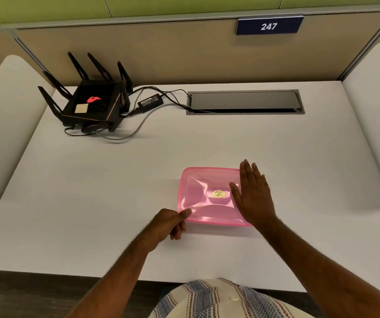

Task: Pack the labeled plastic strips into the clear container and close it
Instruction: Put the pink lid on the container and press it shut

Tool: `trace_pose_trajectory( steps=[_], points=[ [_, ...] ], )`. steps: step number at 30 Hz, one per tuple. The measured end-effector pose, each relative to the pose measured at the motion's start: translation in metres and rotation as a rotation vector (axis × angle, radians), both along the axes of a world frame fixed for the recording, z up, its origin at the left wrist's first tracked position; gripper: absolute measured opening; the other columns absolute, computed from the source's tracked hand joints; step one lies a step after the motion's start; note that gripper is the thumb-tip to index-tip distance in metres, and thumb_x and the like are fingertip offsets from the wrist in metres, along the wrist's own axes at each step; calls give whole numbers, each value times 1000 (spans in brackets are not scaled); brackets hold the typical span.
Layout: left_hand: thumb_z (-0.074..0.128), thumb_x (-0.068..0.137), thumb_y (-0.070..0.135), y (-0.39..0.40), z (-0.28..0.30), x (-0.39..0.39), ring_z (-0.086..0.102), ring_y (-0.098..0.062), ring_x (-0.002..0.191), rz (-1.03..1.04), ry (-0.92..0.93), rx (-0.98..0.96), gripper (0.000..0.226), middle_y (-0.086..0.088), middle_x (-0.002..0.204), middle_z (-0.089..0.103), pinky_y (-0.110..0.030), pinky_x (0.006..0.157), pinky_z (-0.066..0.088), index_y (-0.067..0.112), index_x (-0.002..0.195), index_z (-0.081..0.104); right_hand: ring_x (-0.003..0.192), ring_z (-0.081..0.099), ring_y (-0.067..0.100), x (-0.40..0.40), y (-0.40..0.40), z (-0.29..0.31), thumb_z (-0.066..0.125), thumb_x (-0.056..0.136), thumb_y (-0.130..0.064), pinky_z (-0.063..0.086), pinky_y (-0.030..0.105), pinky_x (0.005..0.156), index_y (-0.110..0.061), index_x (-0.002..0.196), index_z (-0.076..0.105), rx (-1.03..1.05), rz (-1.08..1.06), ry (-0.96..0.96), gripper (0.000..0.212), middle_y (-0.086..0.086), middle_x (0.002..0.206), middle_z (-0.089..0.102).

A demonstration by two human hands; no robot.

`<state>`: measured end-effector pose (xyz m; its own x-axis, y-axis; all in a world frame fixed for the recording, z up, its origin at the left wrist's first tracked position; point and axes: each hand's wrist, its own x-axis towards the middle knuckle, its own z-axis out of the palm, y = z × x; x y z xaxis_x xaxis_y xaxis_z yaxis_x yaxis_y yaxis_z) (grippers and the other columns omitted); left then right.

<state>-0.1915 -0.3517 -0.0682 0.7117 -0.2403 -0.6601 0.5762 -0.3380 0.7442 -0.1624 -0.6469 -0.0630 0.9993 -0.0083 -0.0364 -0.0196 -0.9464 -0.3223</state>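
The box [209,196] sat on the desk [115,191] just in front of the person, its pink lid [198,180] already on top, gold sticker [218,193] at the centre. The right hand [254,198] lay flat and spread across the lid's right end, fingers straight, gripping nothing, just pressing. The left hand [169,223] was curled at the near left corner, thumb on the rim, other fingers tucked under; whether they pinched the edge could not be told. No strips showed on the desk, and the tinted lid hid any inside. The trouble looked likely to come from uneven pressure: with the palm bearing on one end only, the far left edge might have stayed unseated, leaving the lid looking closed while sprung along that side. A hard push could also have skated the light box across the smooth desk. The router [92,104] and its cables [127,131] sat well apart, no hazard there
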Motion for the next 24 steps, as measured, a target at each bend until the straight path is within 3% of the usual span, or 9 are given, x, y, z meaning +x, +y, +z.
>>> trace_pose_trajectory(
  steps=[13, 17, 20, 22, 24],
  points=[
    [72, 79, 67, 1, -5, -4, 57, -23, 53, 57, 6, -95, 59, -18, 58, 63, -34, 63, 50, 9, 67, 72, 157, 9, 22, 0, 1, 1, 27, 104, -53, 23, 49, 124, -11, 162, 17, 41, -17, -21, 72, 2, 170, 14],
    [67, 81, 70, 5, -3, 3, 61, -23, 53, -39, 9, -51, 61, -17, 60, 67, -33, 59, 52, 11, 67, 73, 158, 7, 21, 1, -1, -2, 25, 104, -55, 23, 48, 124, -13, 162, 15, 50, -14, -20, 73, 2, 170, 13],
    [62, 79, 77, 9, 3, 19, 60, -21, 48, -128, 2, 84, 68, -16, 56, 66, -28, 53, 50, 12, 60, 70, 158, 7, 20, 2, -2, -4, 24, 104, -56, 23, 48, 124, -13, 162, 15, 51, -11, -22, 73, 1, 170, 14],
    [58, 82, 77, 9, 7, 36, 57, -21, 46, -19, -89, 191, 69, -11, 53, 63, -27, 53, 48, 12, 59, 65, 157, 8, 20, 2, -2, -4, 25, 104, -56, 23, 48, 124, -13, 162, 17, 54, -11, -24, 73, 1, 170, 16],
    [62, 87, 65, 3, 11, 55, 59, -20, 53, 176, -203, 202, 57, -5, 59, 66, -29, 53, 49, 11, 69, 64, 157, 9, 19, 2, -2, -4, 28, 104, -56, 24, 47, 124, -13, 161, 19, 71, -14, -32, 72, 2, 169, 20]
  ],
)
